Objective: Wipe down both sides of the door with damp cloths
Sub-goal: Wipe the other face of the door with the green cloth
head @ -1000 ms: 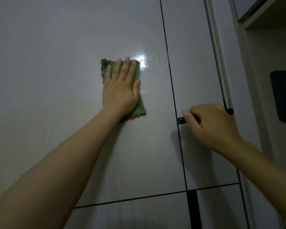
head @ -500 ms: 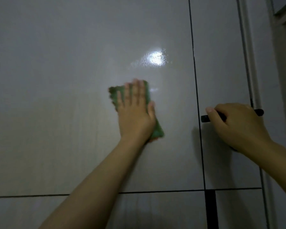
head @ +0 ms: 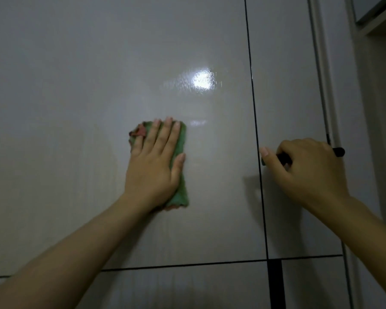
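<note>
A glossy pale grey door (head: pixel 76 108) fills the view, crossed by thin black lines. My left hand (head: pixel 154 168) lies flat with straight fingers on a folded green cloth (head: pixel 180 152), pressing it against the door's middle panel. A reddish corner of the cloth shows by my little finger. My right hand (head: pixel 303 168) has its fingers curled round a black lever handle (head: pixel 338 152) near the door's right edge. Most of the handle is hidden under that hand.
The pale door frame (head: pixel 321 63) runs up the right side. A recessed shelf or cabinet edge (head: pixel 374 21) shows at the top right corner. A bright light glare (head: pixel 202 80) sits on the door above the cloth.
My left hand has slid the cloth down the door, away from the light glare. My right hand has stayed on the handle.
</note>
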`<state>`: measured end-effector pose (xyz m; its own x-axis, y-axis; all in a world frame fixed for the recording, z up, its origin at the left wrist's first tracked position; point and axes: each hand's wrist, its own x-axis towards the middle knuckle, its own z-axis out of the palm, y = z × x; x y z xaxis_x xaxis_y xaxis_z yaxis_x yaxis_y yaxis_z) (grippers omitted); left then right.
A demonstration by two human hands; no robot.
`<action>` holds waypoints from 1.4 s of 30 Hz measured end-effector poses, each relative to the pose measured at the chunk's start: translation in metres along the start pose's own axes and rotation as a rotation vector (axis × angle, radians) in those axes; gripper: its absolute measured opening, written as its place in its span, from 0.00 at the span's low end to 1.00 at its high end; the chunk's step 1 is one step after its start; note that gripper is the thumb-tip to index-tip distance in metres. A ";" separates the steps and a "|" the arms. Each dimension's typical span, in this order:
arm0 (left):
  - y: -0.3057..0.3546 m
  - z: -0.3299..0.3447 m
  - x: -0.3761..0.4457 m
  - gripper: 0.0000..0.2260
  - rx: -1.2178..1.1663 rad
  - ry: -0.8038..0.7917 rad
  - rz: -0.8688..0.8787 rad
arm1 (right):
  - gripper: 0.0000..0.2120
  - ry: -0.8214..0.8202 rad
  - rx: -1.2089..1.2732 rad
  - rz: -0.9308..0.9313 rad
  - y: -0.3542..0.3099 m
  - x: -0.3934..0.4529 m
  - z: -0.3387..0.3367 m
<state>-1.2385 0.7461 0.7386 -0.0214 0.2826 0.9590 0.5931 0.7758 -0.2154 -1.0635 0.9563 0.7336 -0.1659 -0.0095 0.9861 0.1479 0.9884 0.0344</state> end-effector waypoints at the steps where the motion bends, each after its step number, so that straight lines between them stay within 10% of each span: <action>1: -0.010 -0.002 0.002 0.28 0.015 -0.012 0.048 | 0.27 0.009 -0.012 0.008 -0.001 0.000 0.000; 7: -0.033 -0.012 0.038 0.28 0.016 0.104 -0.260 | 0.18 0.100 -0.203 0.002 -0.023 -0.006 0.007; 11: -0.015 -0.005 0.014 0.28 0.008 0.011 -0.048 | 0.08 0.141 -0.107 -0.247 -0.063 0.000 0.036; 17: -0.066 -0.021 0.049 0.28 0.020 0.112 -0.215 | 0.21 -0.094 -0.003 -0.303 -0.100 0.006 0.062; 24: -0.071 -0.015 -0.003 0.27 0.044 0.021 -0.029 | 0.19 -0.023 -0.053 -0.241 -0.115 0.008 0.067; 29: -0.090 -0.024 0.008 0.28 0.054 0.096 -0.279 | 0.20 0.038 -0.063 -0.260 -0.132 0.007 0.068; 34: -0.094 -0.018 -0.025 0.27 0.028 0.014 0.007 | 0.23 0.049 0.032 -0.339 -0.164 0.022 0.075; 39: -0.169 -0.040 0.007 0.25 0.072 0.121 -0.487 | 0.27 -0.101 0.029 -0.422 -0.186 0.029 0.087; 42: -0.147 -0.031 -0.008 0.26 0.052 0.145 -0.469 | 0.25 -0.102 0.045 -0.466 -0.204 0.035 0.093</action>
<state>-1.3008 0.6122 0.7685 -0.1624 -0.1824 0.9697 0.5052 0.8288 0.2405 -1.1902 0.7686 0.7458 -0.2998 -0.4404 0.8463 -0.0067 0.8880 0.4597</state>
